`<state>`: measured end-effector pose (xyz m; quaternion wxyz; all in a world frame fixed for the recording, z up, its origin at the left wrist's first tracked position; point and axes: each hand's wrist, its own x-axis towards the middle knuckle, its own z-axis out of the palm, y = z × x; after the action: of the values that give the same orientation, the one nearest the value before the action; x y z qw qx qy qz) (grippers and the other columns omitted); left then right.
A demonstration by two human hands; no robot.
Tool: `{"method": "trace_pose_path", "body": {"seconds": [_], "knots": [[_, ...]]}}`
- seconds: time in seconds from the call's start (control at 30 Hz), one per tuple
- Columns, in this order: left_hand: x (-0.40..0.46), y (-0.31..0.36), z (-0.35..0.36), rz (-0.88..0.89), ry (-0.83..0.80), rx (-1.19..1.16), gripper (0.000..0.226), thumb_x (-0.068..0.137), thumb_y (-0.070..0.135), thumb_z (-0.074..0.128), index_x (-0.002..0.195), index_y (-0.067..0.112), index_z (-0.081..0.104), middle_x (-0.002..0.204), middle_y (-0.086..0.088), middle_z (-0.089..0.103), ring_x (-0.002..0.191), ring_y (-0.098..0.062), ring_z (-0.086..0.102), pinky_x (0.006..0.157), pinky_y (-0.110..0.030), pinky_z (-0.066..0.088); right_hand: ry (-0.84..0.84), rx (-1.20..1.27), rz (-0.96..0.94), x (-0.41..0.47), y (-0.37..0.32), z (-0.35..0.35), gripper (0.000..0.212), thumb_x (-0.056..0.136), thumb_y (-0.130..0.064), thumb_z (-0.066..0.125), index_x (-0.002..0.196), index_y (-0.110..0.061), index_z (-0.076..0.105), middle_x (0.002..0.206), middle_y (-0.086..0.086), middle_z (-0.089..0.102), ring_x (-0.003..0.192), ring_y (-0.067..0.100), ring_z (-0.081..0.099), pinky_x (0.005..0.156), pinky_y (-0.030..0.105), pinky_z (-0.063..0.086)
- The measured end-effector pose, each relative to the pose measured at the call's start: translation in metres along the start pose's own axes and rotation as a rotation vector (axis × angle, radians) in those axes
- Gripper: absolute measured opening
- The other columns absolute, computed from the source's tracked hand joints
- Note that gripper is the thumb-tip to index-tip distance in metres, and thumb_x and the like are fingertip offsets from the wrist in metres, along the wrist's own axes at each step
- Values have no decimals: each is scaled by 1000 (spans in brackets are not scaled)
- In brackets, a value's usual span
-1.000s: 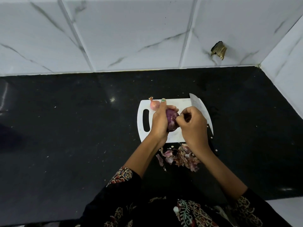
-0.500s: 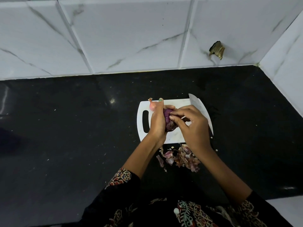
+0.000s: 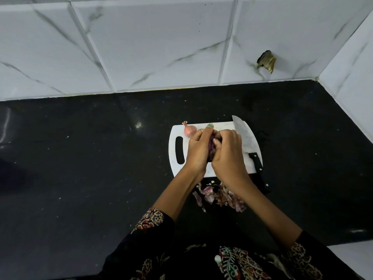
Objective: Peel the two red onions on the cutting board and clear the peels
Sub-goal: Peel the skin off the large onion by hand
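A dark purple onion (image 3: 211, 148) is held over the white cutting board (image 3: 224, 126), mostly hidden between my hands. My left hand (image 3: 198, 151) grips it from the left. My right hand (image 3: 229, 156) presses on it from the right, thumb on its skin. A second, paler pink onion (image 3: 189, 130) with its skin on lies at the board's far left corner. A heap of torn peels (image 3: 219, 196) lies on the black counter just in front of the board, partly under my right wrist.
A large knife (image 3: 245, 138) lies along the board's right edge, blade pointing away, black handle (image 3: 259, 170) toward me. The black counter (image 3: 90, 168) meets a white tiled wall behind and on the right. A brownish scrap (image 3: 266, 61) sticks on the wall.
My right hand has moved left and closed in over the purple onion, which now shows much less. My left hand has kept its grip.
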<state>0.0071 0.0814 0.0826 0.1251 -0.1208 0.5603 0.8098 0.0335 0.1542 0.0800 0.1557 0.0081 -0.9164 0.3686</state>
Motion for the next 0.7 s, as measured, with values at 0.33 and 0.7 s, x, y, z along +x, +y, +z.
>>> {"method": "trace_pose_path", "body": {"seconds": [0.33, 0.7], "knots": [[-2, -11, 2, -7, 67, -66, 22, 95, 22, 55, 79, 9, 60, 78, -3, 63, 69, -13, 57, 67, -26, 50, 73, 340, 571, -1, -7, 12, 11, 95, -11, 41, 104, -6, 44, 104, 9, 48, 92, 18, 52, 68, 27, 44], [6, 8, -16, -300, -14, -622, 35, 93, 49, 53, 76, 19, 57, 79, 3, 66, 75, -17, 63, 69, -30, 54, -136, 147, 222, -35, 45, -17, 15, 87, -1, 58, 81, -13, 52, 75, -6, 58, 68, 10, 61, 61, 22, 46]]}}
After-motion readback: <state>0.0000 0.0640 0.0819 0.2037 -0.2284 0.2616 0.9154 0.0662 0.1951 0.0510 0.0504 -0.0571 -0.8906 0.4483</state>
